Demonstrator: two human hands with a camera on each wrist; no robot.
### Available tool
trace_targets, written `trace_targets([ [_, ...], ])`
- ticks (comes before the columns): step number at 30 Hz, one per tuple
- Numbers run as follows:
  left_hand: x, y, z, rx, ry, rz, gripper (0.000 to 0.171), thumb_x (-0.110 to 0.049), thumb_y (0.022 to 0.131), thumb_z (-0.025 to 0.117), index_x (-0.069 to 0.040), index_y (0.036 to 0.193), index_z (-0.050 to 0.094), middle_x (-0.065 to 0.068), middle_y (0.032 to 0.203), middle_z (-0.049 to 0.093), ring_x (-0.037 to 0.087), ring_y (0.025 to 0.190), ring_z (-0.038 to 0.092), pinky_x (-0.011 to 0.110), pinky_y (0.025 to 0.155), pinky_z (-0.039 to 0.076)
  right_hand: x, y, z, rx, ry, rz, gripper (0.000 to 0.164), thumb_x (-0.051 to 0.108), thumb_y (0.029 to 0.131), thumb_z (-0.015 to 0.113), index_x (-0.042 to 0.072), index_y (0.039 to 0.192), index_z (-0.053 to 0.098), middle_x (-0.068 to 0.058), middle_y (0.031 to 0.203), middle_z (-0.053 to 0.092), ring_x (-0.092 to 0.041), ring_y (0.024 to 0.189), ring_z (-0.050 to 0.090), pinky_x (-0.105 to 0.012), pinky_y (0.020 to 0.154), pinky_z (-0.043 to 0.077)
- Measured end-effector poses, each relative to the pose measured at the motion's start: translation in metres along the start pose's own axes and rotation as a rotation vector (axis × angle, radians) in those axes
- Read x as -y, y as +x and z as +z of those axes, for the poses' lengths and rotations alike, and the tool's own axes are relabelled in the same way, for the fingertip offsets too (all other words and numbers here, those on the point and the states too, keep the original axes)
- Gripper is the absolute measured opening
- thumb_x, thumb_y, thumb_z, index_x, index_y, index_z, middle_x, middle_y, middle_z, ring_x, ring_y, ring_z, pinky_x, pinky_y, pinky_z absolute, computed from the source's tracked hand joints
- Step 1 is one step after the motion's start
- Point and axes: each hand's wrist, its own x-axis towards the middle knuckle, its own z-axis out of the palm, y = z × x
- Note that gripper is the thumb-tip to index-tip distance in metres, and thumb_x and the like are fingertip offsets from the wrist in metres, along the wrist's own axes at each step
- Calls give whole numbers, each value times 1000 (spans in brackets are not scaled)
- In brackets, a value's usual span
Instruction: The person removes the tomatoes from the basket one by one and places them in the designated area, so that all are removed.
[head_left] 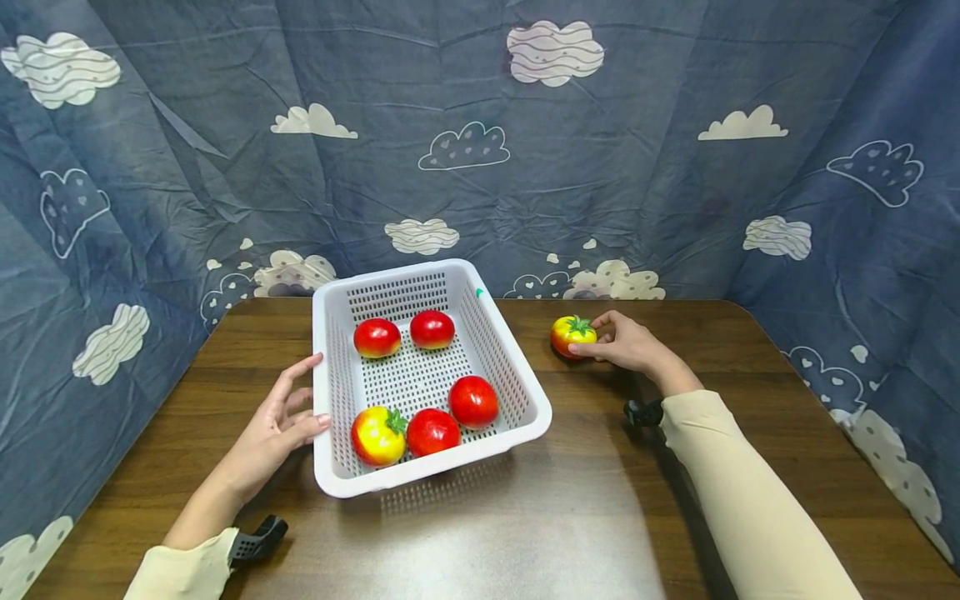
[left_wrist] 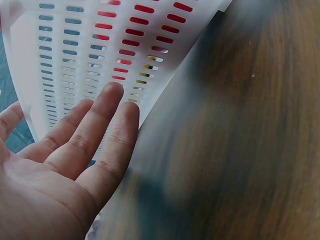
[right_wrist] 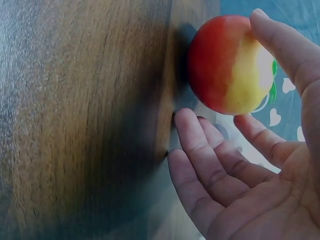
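Observation:
A white slotted plastic basket point(head_left: 528, 423) stands on the table. Inside lie several glossy red tomatoes point(head_left: 474, 402) and a yellow-red tomato point(head_left: 378, 436) with green leaves showing. My left hand point(head_left: 264, 429) is at the basket's left side, index fingertip and thumb against the rim. In the left wrist view its other fingers point(left_wrist: 80, 140) lie fairly straight along the outer wall. To the right of the basket, my right hand point(head_left: 626, 343) pinches another yellow-red tomato point(head_left: 566, 333) between thumb and index finger. The remaining right fingers point(right_wrist: 200, 150) are off it, close to the tabletop.
The brown wooden table point(head_left: 570, 517) extends around the basket. Behind and beside it hangs a blue cloth point(head_left: 450, 83) with white cloud prints, close to the table's back edge. Dark bands point(head_left: 258, 540) are worn on both wrists.

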Motion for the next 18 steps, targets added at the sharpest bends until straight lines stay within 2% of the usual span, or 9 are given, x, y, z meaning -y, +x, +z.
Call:
trace_targets([
  [9,-2,0,1,6,-4,-1,79,-6,105,60,-28,170,20,35,147,45,9,112,74,28,90,63,0,-3,-7,-10,14,-27,80,54,95,77,-2,143,47,-17,105,76,-30,96,73,-29,77,49],
  [15,-1,0,0,7,-6,7,80,-4,105,60,-27,170,19,35,145,45,8,112,74,28,89,63,3,-6,-15,-28,24,-24,81,54,95,78,-2,144,47,-20,108,75,-33,101,71,-30,81,49],
  [18,-1,0,0,6,-9,6,80,-4,105,60,-27,170,20,34,145,46,8,112,74,28,89,63,6,-7,-19,-49,26,-14,83,56,94,78,-1,146,46,-22,116,71,-34,105,67,-34,85,51],
])
